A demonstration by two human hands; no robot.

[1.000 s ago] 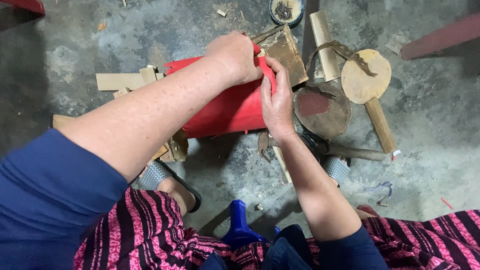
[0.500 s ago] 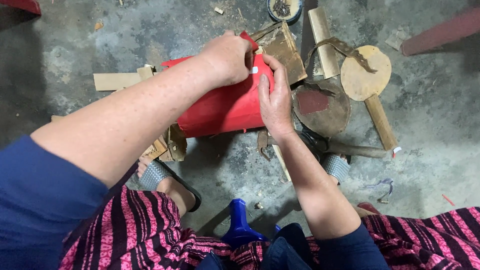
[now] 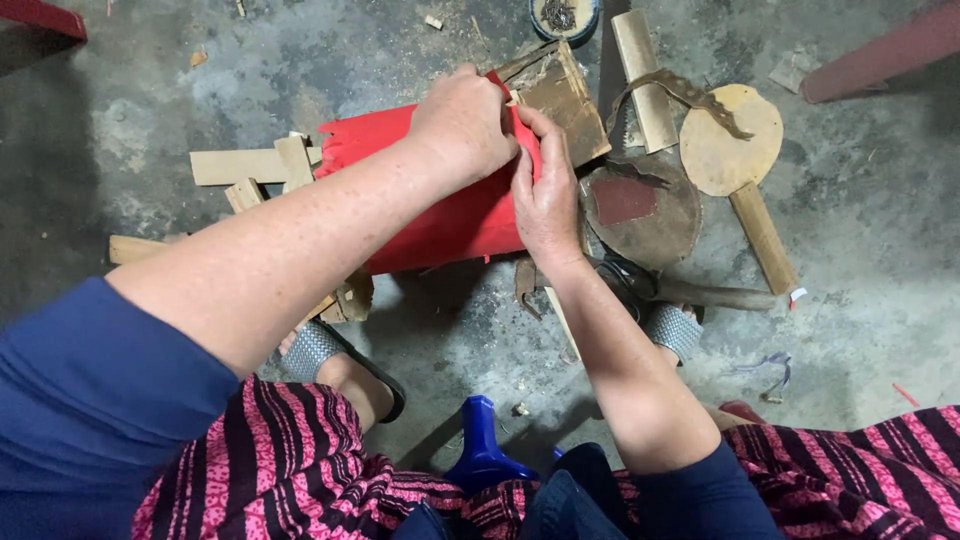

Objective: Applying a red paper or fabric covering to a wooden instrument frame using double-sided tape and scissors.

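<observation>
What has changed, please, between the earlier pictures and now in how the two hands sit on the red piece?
The right hand slid up the red sheet to its top edge, meeting the left hand, which shifted slightly that way too; both now pinch that edge together. The red sheet, the wooden strips and the round wooden paddle stayed where they were.

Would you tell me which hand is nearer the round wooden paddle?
Right. The right hand grips the red cylinder's end beside the paddle; the left hand lies farther away.
</observation>
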